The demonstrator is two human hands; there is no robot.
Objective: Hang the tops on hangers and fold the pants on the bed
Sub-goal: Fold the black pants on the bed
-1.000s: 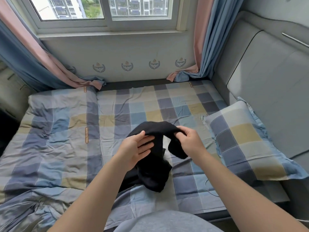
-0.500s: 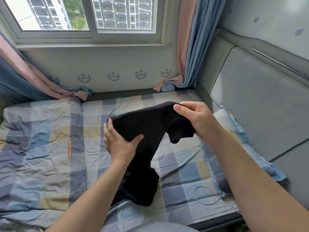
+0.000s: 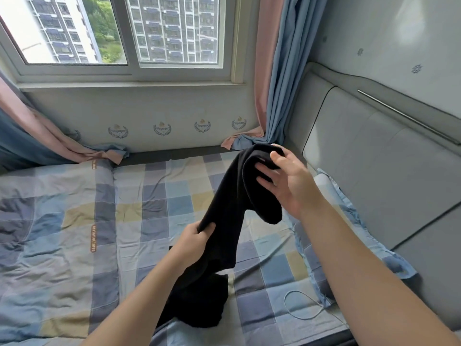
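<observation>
So the person has a black garment (image 3: 232, 211) lifted up over the bed (image 3: 74, 233), stretched on a slant between both hands. The right hand (image 3: 287, 181) is the higher one, up near the padded headboard (image 3: 374, 171). Its thumb sits on top of the fabric's upper end and the fingers (image 3: 262, 168) are underneath, fairly straight and a bit spread, so it's more of a loose pinch than a fist. A short bit of the cloth flops down below that hand.

The left hand (image 3: 193, 242) is lower and closer to the camera. It grips the garment partway down its length, with the fingers curled round the left edge and the thumb wrapped over the front.

The bottom end of the garment isn't in the air: it sits bunched in a dark heap on the checked bed cover, close to the near edge. Honestly can't tell from this angle if it's pants or a top, it's just a long black thing.

A matching checked pillow (image 3: 349, 221) leans by the headboard on the right, partly behind the right forearm. A thin white cord (image 3: 303, 305) loops on the cover just beside it. Pink and blue curtains (image 3: 277, 71) hang down by the window (image 3: 149, 33), with their ends resting on the far side of the bed.
</observation>
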